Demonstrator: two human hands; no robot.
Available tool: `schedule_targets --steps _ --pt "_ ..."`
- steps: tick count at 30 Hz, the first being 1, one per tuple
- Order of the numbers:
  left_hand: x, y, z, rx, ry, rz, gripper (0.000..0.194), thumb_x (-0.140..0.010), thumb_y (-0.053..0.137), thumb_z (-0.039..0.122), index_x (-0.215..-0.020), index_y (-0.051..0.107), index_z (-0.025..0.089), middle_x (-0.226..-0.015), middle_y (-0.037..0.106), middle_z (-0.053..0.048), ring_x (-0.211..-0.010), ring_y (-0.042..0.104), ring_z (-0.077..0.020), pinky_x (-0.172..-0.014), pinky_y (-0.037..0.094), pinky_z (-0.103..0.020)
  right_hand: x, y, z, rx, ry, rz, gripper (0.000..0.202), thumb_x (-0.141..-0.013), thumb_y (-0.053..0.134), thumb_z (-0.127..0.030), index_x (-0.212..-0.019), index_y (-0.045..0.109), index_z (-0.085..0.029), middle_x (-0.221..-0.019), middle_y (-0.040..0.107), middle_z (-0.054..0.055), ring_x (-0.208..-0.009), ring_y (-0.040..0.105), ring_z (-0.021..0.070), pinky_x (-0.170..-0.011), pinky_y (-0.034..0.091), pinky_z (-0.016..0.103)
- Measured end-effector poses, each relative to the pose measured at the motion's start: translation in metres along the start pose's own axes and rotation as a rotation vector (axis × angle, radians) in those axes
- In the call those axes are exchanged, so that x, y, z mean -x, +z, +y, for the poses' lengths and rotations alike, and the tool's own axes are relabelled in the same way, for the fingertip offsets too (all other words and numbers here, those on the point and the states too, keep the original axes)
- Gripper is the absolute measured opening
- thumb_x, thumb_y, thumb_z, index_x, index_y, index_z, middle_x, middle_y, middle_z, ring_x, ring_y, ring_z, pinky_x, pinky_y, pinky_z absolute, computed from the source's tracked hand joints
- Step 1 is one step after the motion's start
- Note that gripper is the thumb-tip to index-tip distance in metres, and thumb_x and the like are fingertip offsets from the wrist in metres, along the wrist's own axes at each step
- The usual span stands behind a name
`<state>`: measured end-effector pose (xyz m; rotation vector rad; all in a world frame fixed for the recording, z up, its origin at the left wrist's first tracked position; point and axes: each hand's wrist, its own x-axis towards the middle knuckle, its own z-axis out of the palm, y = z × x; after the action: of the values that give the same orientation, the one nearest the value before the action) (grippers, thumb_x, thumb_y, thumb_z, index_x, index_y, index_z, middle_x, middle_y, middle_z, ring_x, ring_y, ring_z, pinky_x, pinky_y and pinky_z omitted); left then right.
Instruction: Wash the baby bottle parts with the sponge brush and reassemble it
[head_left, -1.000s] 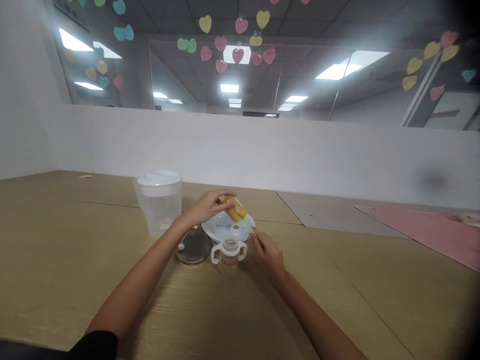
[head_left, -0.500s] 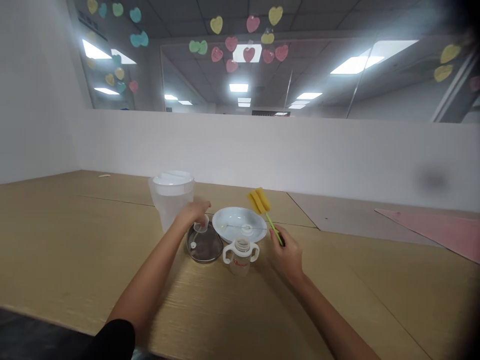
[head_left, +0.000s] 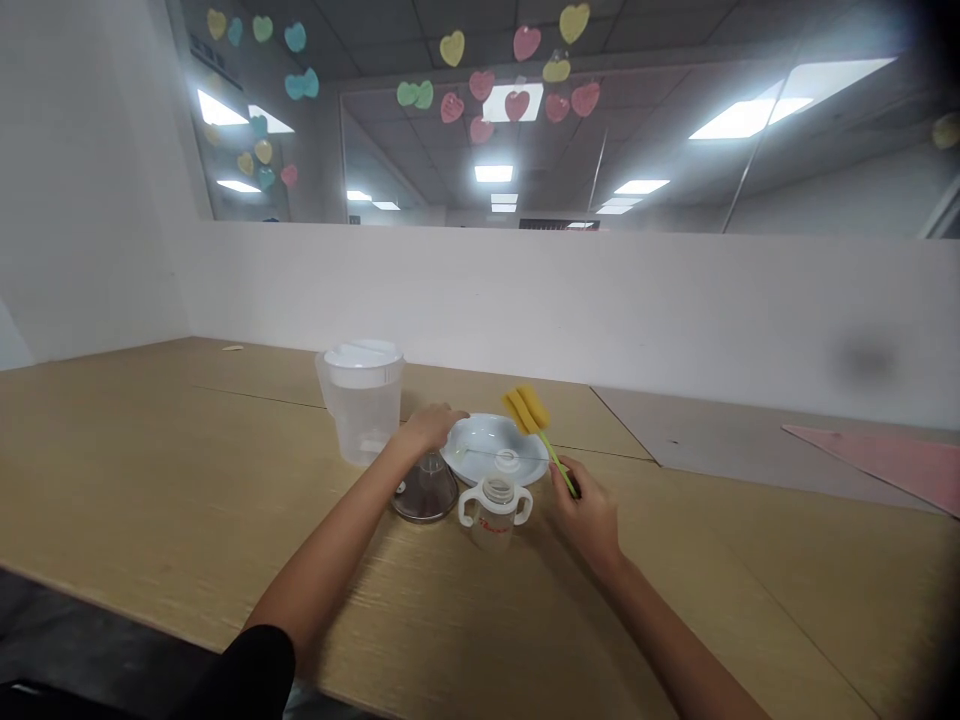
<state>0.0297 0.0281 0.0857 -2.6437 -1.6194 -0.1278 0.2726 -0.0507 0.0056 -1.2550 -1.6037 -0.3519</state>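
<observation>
Head view: a two-handled baby bottle (head_left: 495,532) stands open-topped on the table (head_left: 187,470). Right of it, the right hand (head_left: 591,508) grips a green-handled yellow sponge brush (head_left: 535,409), sponge raised. Left of the bottle and behind, the left hand (head_left: 431,428) is above a metal tray (head_left: 427,505); I cannot tell whether it is open or closed. Behind the bottle sits a white bowl (head_left: 474,442); farther left, a lidded pitcher (head_left: 367,408).

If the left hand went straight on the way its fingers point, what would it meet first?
Probably the white bowl: the left hand appears right at its left edge, pointing across it. Depth is unclear, so it might pass above the rim instead.
</observation>
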Motion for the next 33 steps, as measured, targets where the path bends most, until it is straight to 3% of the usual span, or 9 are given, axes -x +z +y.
schedule_targets --steps 3,7,9,15,21,26,33 --pt "-0.006 0.009 0.013 0.014 0.049 0.061 0.046 -0.081 0.042 0.005 -0.121 0.055 0.024 -0.119 0.060 -0.010 -0.110 0.057 -0.0207 -0.090 0.044 -0.030 0.002 0.001 0.002 0.025 -0.040 -0.003 0.038 -0.090 0.039 -0.042 -0.096 0.065 -0.015 -0.087 0.072 0.007 -0.068 0.066 0.0153 -0.062 0.047 0.024" --pt "-0.013 0.025 0.028 0.063 0.043 0.089 0.032 -0.077 0.048 0.006 -0.098 0.070 0.016 -0.100 0.069 -0.012 -0.096 0.063 -0.0235 -0.083 0.047 -0.031 0.003 0.003 0.006 0.056 -0.080 -0.017 0.038 -0.090 0.039 -0.041 -0.096 0.065 -0.015 -0.086 0.072 0.007 -0.064 0.065 0.0147 -0.059 0.046 0.023" --pt "-0.014 0.025 0.029 0.103 0.045 0.124 0.030 -0.076 0.048 0.007 -0.096 0.070 0.015 -0.096 0.070 -0.012 -0.092 0.064 -0.0240 -0.081 0.048 -0.032 0.002 0.004 0.007 0.066 -0.076 -0.015 0.038 -0.090 0.039 -0.042 -0.096 0.065 -0.014 -0.084 0.072 0.007 -0.063 0.065 0.0150 -0.058 0.046 0.023" --pt "-0.002 -0.008 0.024 0.239 0.112 0.234 0.028 -0.081 0.051 0.022 -0.105 0.065 0.019 -0.101 0.069 -0.004 -0.091 0.064 -0.0164 -0.081 0.047 -0.024 0.003 0.005 0.008 0.076 -0.091 -0.064 0.039 -0.091 0.036 -0.041 -0.098 0.065 -0.016 -0.089 0.072 0.008 -0.071 0.067 0.0165 -0.063 0.048 0.024" --pt "0.023 -0.043 0.030 0.352 0.092 0.342 0.025 -0.081 0.054 0.029 -0.101 0.067 0.020 -0.099 0.070 -0.003 -0.093 0.063 -0.0189 -0.085 0.046 -0.027 0.003 0.004 0.009 0.137 -0.140 -0.107 0.040 -0.091 0.033 -0.038 -0.099 0.066 -0.016 -0.086 0.072 0.009 -0.070 0.067 0.0173 -0.059 0.047 0.024" --pt "0.036 -0.056 0.031 0.358 0.062 0.370 0.023 -0.080 0.056 0.033 -0.095 0.067 0.019 -0.094 0.071 -0.003 -0.088 0.063 -0.0180 -0.082 0.047 -0.027 0.002 0.003 0.008 0.200 -0.102 -0.113 0.040 -0.092 0.032 -0.037 -0.100 0.066 -0.016 -0.084 0.072 0.009 -0.068 0.066 0.0171 -0.056 0.044 0.023" --pt "0.046 -0.066 0.020 0.210 -0.041 0.311 0.023 -0.081 0.054 0.038 -0.087 0.066 0.019 -0.085 0.070 -0.002 -0.078 0.063 -0.0169 -0.068 0.046 -0.023 0.008 0.004 0.004 0.245 -0.317 -0.145 0.033 -0.092 0.037 -0.028 -0.102 0.066 -0.017 -0.081 0.072 0.007 -0.064 0.065 0.0137 -0.056 0.043 0.021"
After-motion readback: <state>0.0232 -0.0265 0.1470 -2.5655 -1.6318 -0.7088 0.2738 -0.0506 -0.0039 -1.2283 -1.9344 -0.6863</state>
